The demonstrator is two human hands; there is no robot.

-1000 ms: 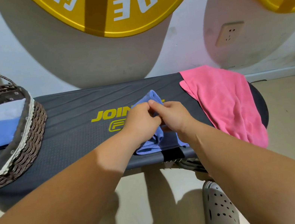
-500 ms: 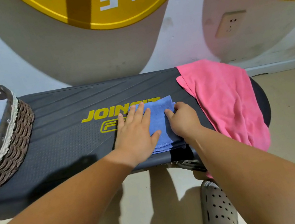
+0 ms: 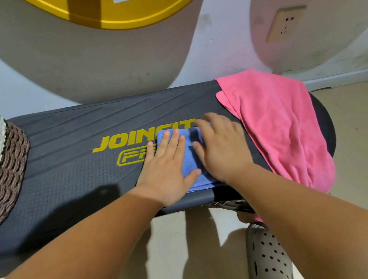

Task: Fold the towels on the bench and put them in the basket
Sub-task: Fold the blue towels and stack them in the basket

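On the dark counter [image 3: 66, 174], with the pink towel [image 3: 281, 127] draped at its right end, both forearms reach forward. The left hand [image 3: 166, 169] and right hand [image 3: 223, 149] lie flat, grip open, palms pressing the folded blue towel [image 3: 190, 158] at the counter's middle front.

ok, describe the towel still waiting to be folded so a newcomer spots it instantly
Start at the dark bench with yellow lettering, against the wall. Go to its right end: the pink towel lies there unfolded, draped over the front edge and hanging down. The only other towel on the bench is a small folded blue towel pressed flat under both hands.
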